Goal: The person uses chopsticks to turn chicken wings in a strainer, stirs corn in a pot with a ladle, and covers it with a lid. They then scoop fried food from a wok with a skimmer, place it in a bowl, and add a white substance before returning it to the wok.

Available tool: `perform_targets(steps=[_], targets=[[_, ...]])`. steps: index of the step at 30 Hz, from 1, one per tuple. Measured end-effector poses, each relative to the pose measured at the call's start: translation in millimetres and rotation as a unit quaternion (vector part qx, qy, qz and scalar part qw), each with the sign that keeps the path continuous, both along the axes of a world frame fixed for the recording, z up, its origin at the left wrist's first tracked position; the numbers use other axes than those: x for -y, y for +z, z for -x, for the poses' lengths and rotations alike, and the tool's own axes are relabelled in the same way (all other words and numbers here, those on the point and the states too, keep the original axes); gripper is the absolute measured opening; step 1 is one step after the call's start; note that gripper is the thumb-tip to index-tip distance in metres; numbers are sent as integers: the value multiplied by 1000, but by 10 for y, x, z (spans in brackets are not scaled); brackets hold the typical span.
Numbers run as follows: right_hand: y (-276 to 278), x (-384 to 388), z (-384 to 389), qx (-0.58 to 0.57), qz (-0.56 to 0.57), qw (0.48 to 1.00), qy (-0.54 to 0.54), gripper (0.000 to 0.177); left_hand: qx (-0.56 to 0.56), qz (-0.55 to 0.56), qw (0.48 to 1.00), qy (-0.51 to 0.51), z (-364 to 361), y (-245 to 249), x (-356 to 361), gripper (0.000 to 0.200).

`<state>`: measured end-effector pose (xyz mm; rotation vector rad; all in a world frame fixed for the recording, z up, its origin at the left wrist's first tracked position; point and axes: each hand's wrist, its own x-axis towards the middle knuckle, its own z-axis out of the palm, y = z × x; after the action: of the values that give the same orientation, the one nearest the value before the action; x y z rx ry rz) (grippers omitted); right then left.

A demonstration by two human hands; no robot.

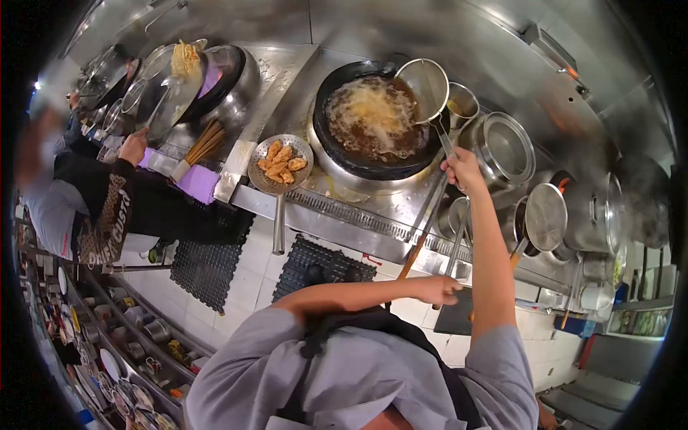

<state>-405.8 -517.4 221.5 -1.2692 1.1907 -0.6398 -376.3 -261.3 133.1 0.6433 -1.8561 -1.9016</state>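
My right hand (pixel 462 172) is closed around the handle of a round mesh strainer (pixel 424 89), which is tilted over the right rim of a black wok (pixel 333 163). Inside the wok, bubbling oil (pixel 373 118) froths around pale pieces too blurred to name. My left hand (pixel 436 289) is low in front of my body, its fingers partly spread, beside a long metal handle (pixel 457 247) and a wooden handle (pixel 413 256). Left of the wok, a perforated skimmer (pixel 259 174) carries several browned fried pieces (pixel 280 162) and lies across the counter edge.
Pots (pixel 505 147) and another strainer (pixel 546 217) crowd the right side. At left, another person's hand (pixel 134 147) holds a utensil at a second wok (pixel 236 86) near noodles (pixel 186 61). Wooden sticks (pixel 206 141) and a purple cloth (pixel 198 184) lie between. Black mats (pixel 211 269) cover parts of the floor.
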Motion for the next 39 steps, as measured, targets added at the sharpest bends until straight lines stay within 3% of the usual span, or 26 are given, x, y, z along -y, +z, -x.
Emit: perform_targets(steps=[2, 3, 4, 6, 7, 8, 10, 11, 14, 16, 17, 18, 20, 23, 24, 25, 26, 27, 28, 30, 32, 35, 36, 37, 38, 39], targets=[[52, -29, -88, 31, -3, 1000, 2, 8, 14, 57, 981, 184, -846, 146, -204, 30], [7, -13, -50, 59, -16, 998, 1, 9, 30, -2, 963, 268, -1253, 90, -284, 29], [-56, -45, -15, 84, -34, 996, -1, 10, 94, 121, 909, 387, -1768, 337, -411, 29], [-1, -200, 58, 122, -60, 991, -13, 18, 256, 127, 767, 575, -2606, 178, -669, 24], [99, -392, 71, 111, -59, 992, -15, 19, 209, 163, 729, 631, -3032, 165, -778, 21], [222, -571, 103, 102, -52, 993, -19, 19, 272, 160, 666, 676, -3354, 213, -941, 20], [339, -902, 272, 61, -36, 997, -12, 27, 311, 107, 647, 688, -4038, -238, -1377, 19], [420, -1045, 365, 37, -39, 999, 4, 30, 294, 43, 661, 689, -4275, -395, -1591, 24], [559, -1254, 518, -25, -45, 997, 61, 38, 340, -77, 652, 673, -4694, -1166, -2201, 26], [585, -1239, 489, -54, -40, 992, 107, 41, 355, -150, 666, 639, -4702, -1541, -2488, 28], [623, -1271, 347, -60, -57, 992, 98, 40, 362, -160, 698, 597, -4759, -1941, -2696, 29], [577, -1274, 234, -45, -61, 992, 101, 40, 297, -267, 696, 596, -4649, -1941, -2789, 30], [440, -1248, 23, -15, -71, 992, 107, 40, 252, -364, 705, 554, -4542, -2266, -3060, 18], [306, -1269, -280, 33, -109, 988, 105, 39, 66, -489, 646, 582, -4300, -2460, -3518, 16], [264, -1298, -359, 50, -116, 987, 97, 37, 57, -513, 629, 581, -4266, -2604, -3662, 15], [317, -1375, -463, 82, -138, 985, 68, 32, 122, -549, 586, 584, -4142, -2366, -3609, 9], [334, -1410, -506, 106, -144, 982, 61, 32, 146, -577, 561, 575, -4088, -2481, -3671, 8], [345, -1413, -529, 129, -149, 979, 55, 31, 82, -532, 601, 591, -4043, -2410, -3806, 8], [364, -1392, -516, 153, -155, 975, 50, 31, 138, -540, 604, 570, -4061, -2596, -3886, 6], [530, -1282, -475, 165, -115, 980, 3, 16, 63, -511, 620, 592, -4050, -2531, -4035, 5], [758, -1066, -392, 141, -58, 987, -50, 22, 161, -423, 687, 569, -4047, -2570, -4123, 6], [752, -407, -69, -17, 119, 990, -72, 39, 216, -337, 737, 545, -4092, -2674, -4205, 9], [736, -139, 57, -91, 148, 983, -64, 44, 195, -360, 715, 566, -4068, -2614, -4187, 11], [578, 131, 131, -239, 318, 914, -81, 45, 173, -381, 692, 588, -4043, -2549, -4167, 12], [341, 376, 210, -372, 473, 793, -95, 47, 122, -442, 627, 630, -3966, -2360, -4030, 13], [154, 578, 319, -426, 432, 791, -82, 46, 69, -496, 554, 665, -3915, -2197, -3870, 15]])
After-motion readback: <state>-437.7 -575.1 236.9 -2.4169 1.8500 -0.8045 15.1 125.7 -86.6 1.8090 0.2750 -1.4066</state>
